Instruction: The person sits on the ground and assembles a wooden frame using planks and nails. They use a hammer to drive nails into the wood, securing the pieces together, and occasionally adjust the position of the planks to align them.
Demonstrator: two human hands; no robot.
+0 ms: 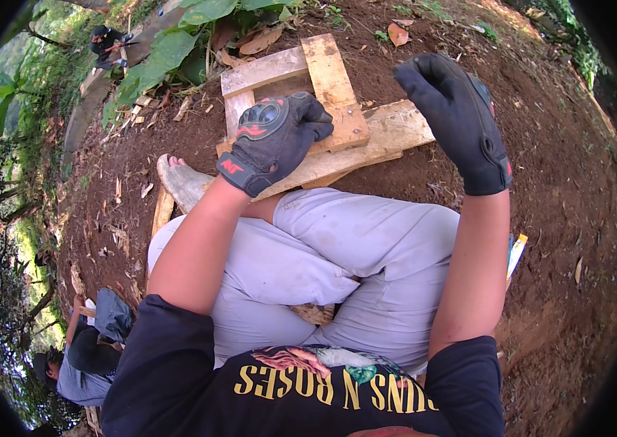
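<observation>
Both my hands wear black gloves. My left hand (279, 135) is closed, its knuckles up and its fingertips curled over a small wooden frame (264, 73). Whether it pinches something small there is hidden. The frame is made of short pale boards, and its right-hand board (330, 80) shows small dark nail marks near the lower end. Under it lies a longer rough plank (396, 131), slanting up to the right. My right hand (454, 116) is raised at the plank's right end, fingers curled inward; what they hold, if anything, does not show.
My crossed legs (374, 226) in light trousers lie just below the plank. Brown soil (563, 218) spreads to the right. Large green leaves (162, 62) grow beyond the frame. One person (108, 47) sits far left, another (90, 364) nearer at lower left. Wood scraps (141, 109) lie between.
</observation>
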